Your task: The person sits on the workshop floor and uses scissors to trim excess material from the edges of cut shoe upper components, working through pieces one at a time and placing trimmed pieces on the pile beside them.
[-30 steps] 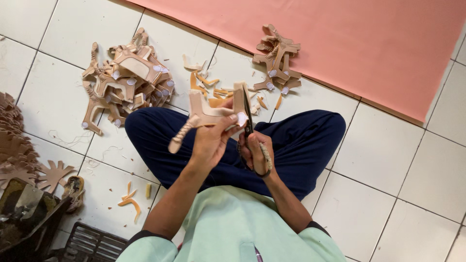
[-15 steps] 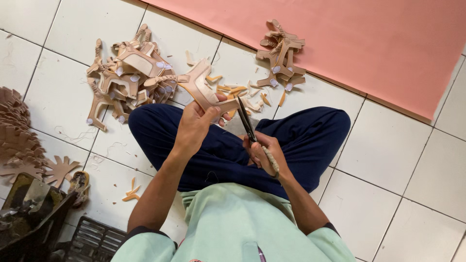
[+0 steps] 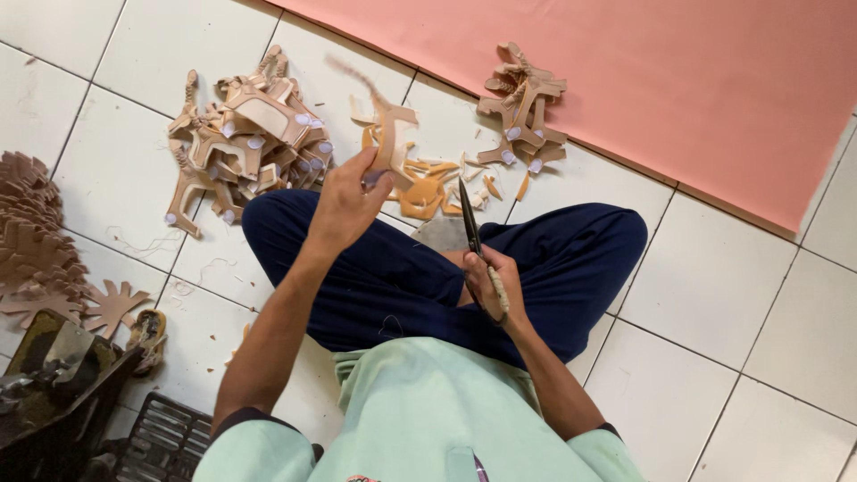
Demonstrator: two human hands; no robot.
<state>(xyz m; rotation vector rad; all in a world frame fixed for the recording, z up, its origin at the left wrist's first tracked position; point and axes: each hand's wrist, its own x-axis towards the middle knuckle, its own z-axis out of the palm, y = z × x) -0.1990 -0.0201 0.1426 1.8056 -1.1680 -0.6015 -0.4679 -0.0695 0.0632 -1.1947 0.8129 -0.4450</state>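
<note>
Left hand (image 3: 346,203): fingers closed around the lower end of a tan leather cut-out piece (image 3: 386,134), which rises toward 11 o'clock above the person's knee; its upper end is motion-blurred. Right hand (image 3: 489,284): fingers wrapped tight on the handles of a pair of dark scissors (image 3: 471,234), blades together and pointing toward 12 o'clock, resting over the lap. Both hands work above crossed legs in navy trousers (image 3: 553,259). At 12 o'clock from the scissors tip, small tan offcuts (image 3: 427,189) lie on the white tiled floor (image 3: 732,295). At 10 o'clock from the left hand, a large heap of similar cut-out pieces (image 3: 250,134); at 1 o'clock, a smaller stack (image 3: 525,112) lies at the edge of a pink sheet (image 3: 678,80). At 9 o'clock, at the frame's left edge, are brown scalloped pieces (image 3: 31,241).
</note>
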